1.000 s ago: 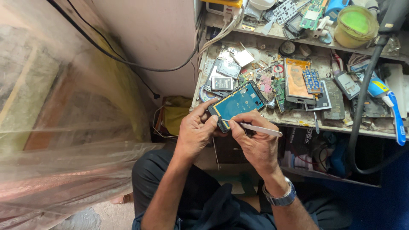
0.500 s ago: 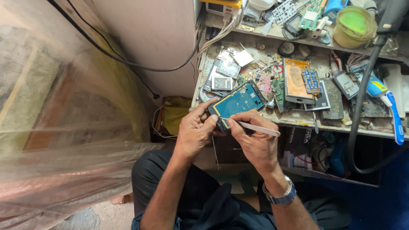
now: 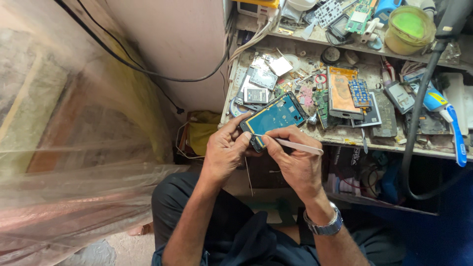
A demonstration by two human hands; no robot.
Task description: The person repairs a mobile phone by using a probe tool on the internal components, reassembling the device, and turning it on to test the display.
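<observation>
**Teal phone frame held steady, pale tool barely shifting**

Teal-faced and stripped of its screen, the opened phone [image 3: 272,119] is sitting at the near edge of the cluttered workbench [image 3: 345,137], just where it sat a second ago. The left hand [image 3: 222,153] is gripping the phone's near-left corner, thumb and fingers closed around it. The right hand [image 3: 294,160] is closed on a slim pale tool [image 3: 293,145], its tip pressing at the phone's near edge. Since the earlier pictures the tool is lying almost unchanged, so the prying at that edge appears to be continuing, the frame not yet separating. Beyond the phone, an orange-backed handset [image 3: 340,93] is lying among circuit boards.
</observation>
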